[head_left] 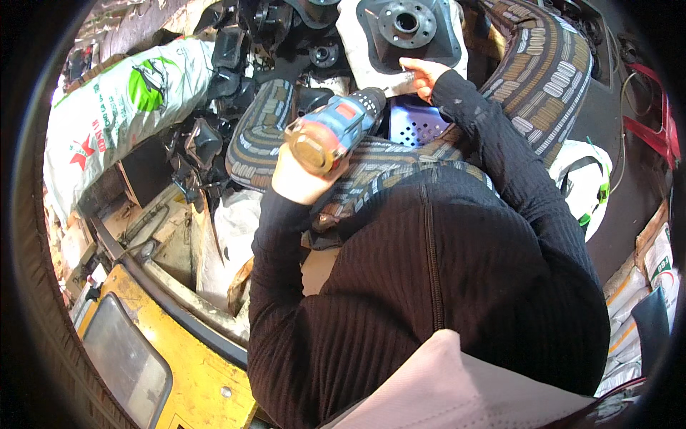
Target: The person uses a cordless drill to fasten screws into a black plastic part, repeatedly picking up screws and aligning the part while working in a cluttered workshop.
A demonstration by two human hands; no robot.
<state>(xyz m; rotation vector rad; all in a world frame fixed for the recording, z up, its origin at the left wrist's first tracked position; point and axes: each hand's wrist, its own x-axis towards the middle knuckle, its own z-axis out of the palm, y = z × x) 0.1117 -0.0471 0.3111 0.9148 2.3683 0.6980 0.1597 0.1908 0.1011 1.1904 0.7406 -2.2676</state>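
Observation:
My left hand [306, 179] is wrapped round the grip of a blue and red cordless drill [336, 127]. The drill's black chuck [371, 100] points up and right, toward the near edge of a squarish black plastic part [375, 43]. That part has a round grey metal flange [407, 23] with holes in its middle, and a white sheet-like piece [348, 28] shows around it. At its near right edge is my right hand [426, 76], fingers curled and pinched; what is between the fingertips is too small to make out. A purple perforated piece [418, 127] lies just below.
A striped, patterned padded cushion [550, 79] curves around the work. Black plastic parts [230, 50] are heaped at the far left, beside a large white and green sack [125, 107]. A yellow machine panel [189, 365] stands near left. A red strap-like thing [654, 118] is at the right.

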